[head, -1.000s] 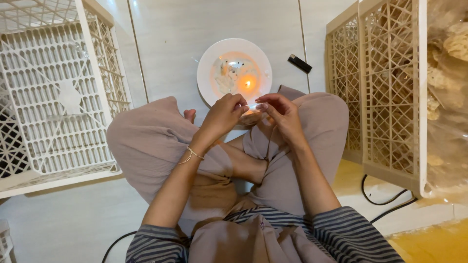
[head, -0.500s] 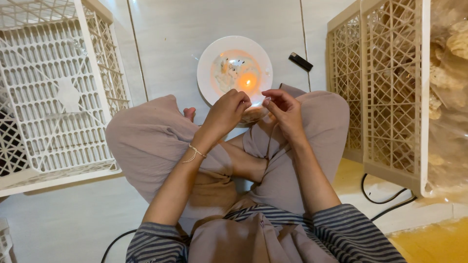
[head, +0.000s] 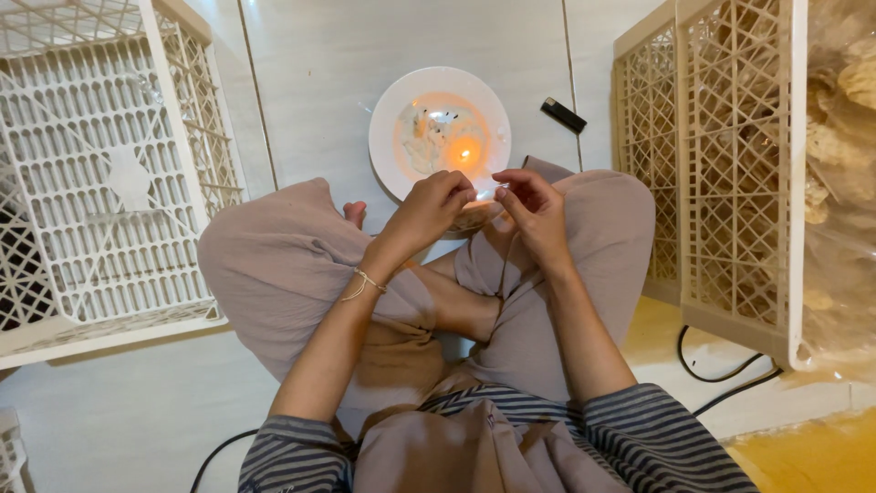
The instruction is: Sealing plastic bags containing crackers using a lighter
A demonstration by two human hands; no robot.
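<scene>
Thin clear plastic bag edge [head: 488, 194] pinched betw. both hands by lit candle [head: 465, 153].
Left hand [head: 427, 212] & right hand [head: 534, 210] closed narrow on edge; best kept taut, fingertips clear of flame over round white plate [head: 388, 119].

Small clear plastic packet pinched over a white plate

The small clear plastic packet [head: 486, 194] is held level between both hands' fingertips, just above the near rim of the round white plate [head: 388, 119], where a short lit candle [head: 464, 152] burns near its centre amid melted wax.
</scene>
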